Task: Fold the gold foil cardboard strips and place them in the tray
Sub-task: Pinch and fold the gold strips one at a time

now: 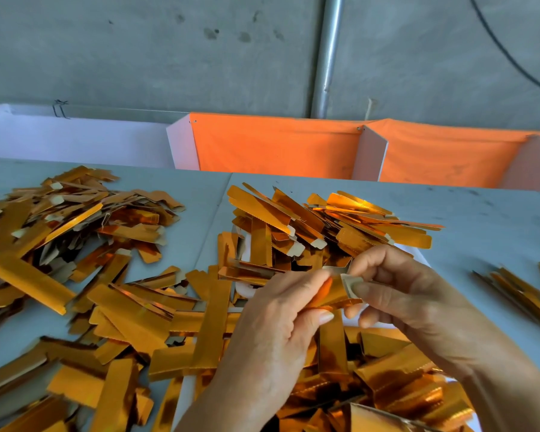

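Both hands hold one gold foil cardboard strip point(334, 294) above the middle of the table. My left hand point(281, 332) grips its left part between thumb and fingers. My right hand point(396, 294) pinches the strip's right end, where the grey cardboard tab shows. Under the hands lies a white tray point(242, 288), mostly buried under gold strips; only small bits of its white rim show. A heap of strips point(331, 226) fills its far side and another heap point(387, 385) its near side.
Loose gold strips cover the grey table: a big pile point(75, 219) at the left, a spread point(122, 338) in front left, a small bundle point(524, 291) at the right edge. Orange-lined bins point(278, 148) stand behind the table, against a concrete wall.
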### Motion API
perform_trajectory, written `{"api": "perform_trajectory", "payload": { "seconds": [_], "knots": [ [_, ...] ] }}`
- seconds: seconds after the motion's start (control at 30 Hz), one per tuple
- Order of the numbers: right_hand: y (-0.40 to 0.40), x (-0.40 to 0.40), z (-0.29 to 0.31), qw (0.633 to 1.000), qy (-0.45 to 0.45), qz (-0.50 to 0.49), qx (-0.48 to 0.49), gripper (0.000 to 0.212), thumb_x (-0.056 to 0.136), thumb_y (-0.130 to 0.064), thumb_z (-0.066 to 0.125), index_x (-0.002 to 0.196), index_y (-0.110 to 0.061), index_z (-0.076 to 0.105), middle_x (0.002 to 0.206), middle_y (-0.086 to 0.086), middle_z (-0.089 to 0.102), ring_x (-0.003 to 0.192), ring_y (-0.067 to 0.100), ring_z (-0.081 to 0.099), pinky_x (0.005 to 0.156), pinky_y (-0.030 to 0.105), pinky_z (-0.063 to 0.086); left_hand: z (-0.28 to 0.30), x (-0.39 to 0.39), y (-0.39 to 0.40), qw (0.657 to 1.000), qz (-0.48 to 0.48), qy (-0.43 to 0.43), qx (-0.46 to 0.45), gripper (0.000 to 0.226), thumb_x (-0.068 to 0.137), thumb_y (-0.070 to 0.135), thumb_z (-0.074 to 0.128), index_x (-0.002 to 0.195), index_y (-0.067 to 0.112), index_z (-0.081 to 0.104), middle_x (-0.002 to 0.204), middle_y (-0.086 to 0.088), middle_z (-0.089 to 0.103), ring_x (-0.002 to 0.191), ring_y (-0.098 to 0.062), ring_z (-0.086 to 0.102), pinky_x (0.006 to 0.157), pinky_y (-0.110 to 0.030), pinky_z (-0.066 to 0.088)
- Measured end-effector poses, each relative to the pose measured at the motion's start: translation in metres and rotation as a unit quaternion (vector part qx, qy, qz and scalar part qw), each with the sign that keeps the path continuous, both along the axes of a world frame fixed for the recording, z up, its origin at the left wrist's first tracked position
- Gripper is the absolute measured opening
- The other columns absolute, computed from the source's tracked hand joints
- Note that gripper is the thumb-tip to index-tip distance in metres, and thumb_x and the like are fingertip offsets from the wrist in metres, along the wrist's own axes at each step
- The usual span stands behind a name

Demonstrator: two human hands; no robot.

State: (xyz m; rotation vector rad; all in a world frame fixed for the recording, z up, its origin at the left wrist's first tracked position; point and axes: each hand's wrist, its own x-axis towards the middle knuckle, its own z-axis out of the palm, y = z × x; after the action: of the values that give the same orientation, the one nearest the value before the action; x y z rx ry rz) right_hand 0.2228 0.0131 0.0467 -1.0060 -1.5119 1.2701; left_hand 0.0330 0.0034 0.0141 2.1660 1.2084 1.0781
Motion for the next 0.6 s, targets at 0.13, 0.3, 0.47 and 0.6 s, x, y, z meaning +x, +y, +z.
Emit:
{"api": "perform_trajectory", "payload": {
  "seconds": [0.13,0.3,0.47,0.6],
  "knots": [
    [-0.0005,-0.0024,-0.0007,0.998,-0.040,-0.024,0.051,0.014,0.072,-0.022,0.069,0.083,-0.015,0.067,0.078,0.005,0.067,0.068,0.021,0.069,0.059,0.025,0.054,0.0000,-0.0002,-0.0002,1.000,-0.003,0.007,0.004,0.047,0.094,0.036,0.048,0.137,0.048,0.036,0.119,0.042,0.037,0.117,0.010,0.040,0.098,-0.014,0.039],
    [-0.0019,-0.0010,-0.0017,0.995,-0.059,-0.017,0.073,0.012,0.084,-0.025,0.070,0.089,-0.015,0.064,0.079,0.006,0.068,0.070,0.023,0.069,0.061,0.026,0.054,-0.0005,0.0007,-0.0008,1.000,-0.001,0.003,0.003,0.047,0.094,0.037,0.048,0.138,0.048,0.035,0.122,0.038,0.038,0.116,0.004,0.044,0.098,-0.019,0.041],
    [-0.0037,0.0061,0.0012,0.996,-0.044,0.063,0.040,0.027,0.079,-0.017,0.068,0.103,-0.013,0.058,0.089,0.007,0.069,0.074,0.019,0.068,0.066,0.026,0.055,0.0001,-0.0012,0.0009,1.000,-0.004,-0.022,-0.004,0.048,0.092,0.035,0.051,0.137,0.046,0.038,0.124,0.036,0.042,0.117,0.012,0.039,0.096,-0.013,0.041],
    [-0.0021,0.0034,-0.0019,0.996,-0.059,0.036,0.062,0.027,0.076,-0.013,0.067,0.100,-0.006,0.056,0.084,0.005,0.069,0.071,0.017,0.068,0.062,0.025,0.054,0.0012,-0.0009,-0.0008,1.000,-0.013,-0.010,0.001,0.048,0.092,0.036,0.051,0.133,0.053,0.034,0.115,0.046,0.037,0.116,0.018,0.034,0.094,-0.003,0.034]
  ]
}}
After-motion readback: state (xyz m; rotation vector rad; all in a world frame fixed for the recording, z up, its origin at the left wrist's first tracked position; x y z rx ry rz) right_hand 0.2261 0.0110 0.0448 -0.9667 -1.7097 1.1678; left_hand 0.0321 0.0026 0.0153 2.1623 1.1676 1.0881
